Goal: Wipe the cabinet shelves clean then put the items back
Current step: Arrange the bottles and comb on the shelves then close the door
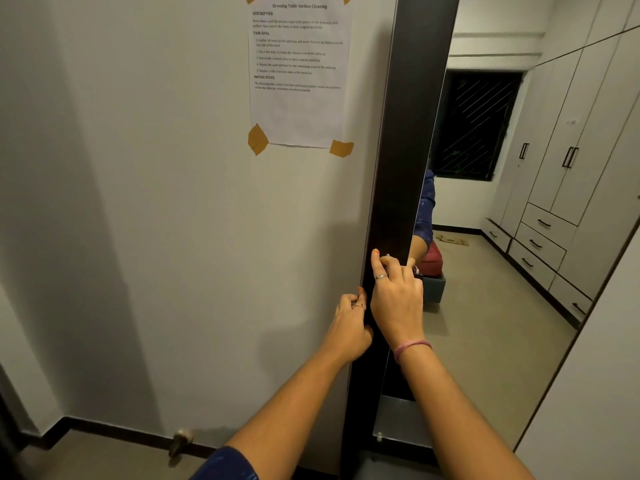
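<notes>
A tall dark cabinet door with a mirror on its front stands against the white wall. My left hand grips the door's left edge, fingers curled round it at about waist height. Just above, my right hand rests on the dark frame with the index finger stretched up and the other fingers curled at the mirror's edge. No shelves, cloth or stored items are in sight.
A printed task sheet is taped to the wall at upper left. A metal door stopper sits at the skirting below. The mirror reflects white wardrobes with drawers, a dark window and bare floor.
</notes>
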Motion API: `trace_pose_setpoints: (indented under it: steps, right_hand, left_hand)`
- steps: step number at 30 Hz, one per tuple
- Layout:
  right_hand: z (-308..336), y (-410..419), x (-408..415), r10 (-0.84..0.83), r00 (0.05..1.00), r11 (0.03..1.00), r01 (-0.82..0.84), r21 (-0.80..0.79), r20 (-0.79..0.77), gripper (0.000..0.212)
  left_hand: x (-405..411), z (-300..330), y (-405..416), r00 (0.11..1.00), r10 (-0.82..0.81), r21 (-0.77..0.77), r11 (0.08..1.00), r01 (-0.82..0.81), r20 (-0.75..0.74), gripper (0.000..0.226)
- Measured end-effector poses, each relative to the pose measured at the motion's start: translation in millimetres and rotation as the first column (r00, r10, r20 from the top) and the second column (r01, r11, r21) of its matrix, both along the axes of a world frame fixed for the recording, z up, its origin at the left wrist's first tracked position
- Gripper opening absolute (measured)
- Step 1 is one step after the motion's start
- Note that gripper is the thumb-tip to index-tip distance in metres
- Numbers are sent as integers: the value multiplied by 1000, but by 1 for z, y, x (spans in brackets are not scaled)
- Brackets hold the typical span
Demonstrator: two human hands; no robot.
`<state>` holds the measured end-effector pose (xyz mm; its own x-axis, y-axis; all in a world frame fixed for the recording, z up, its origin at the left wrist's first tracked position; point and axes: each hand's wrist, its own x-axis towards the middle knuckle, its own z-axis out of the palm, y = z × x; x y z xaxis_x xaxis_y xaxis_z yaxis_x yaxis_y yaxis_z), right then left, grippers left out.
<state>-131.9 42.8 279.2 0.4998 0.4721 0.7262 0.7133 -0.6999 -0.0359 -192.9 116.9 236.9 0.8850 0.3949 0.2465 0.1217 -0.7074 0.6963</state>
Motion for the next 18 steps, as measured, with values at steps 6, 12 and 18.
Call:
trace_pose_setpoints:
  steps: [6,12,18]
  right_hand:
    - [1,0,-5,-49,999,999,49,-15,2,62]
    - [0,3,-10,-114,993,993,114,13,13,60]
    - [7,11,-17,-109,994,986,106,132,19,51]
  left_hand:
    - [-3,1,2,999,-20,12,1000,20,-28,79]
    - [-6,6,8,1000,2,83,997,0,-20,77]
    - [-25,30,34,989,127,187,972,-139,77,71]
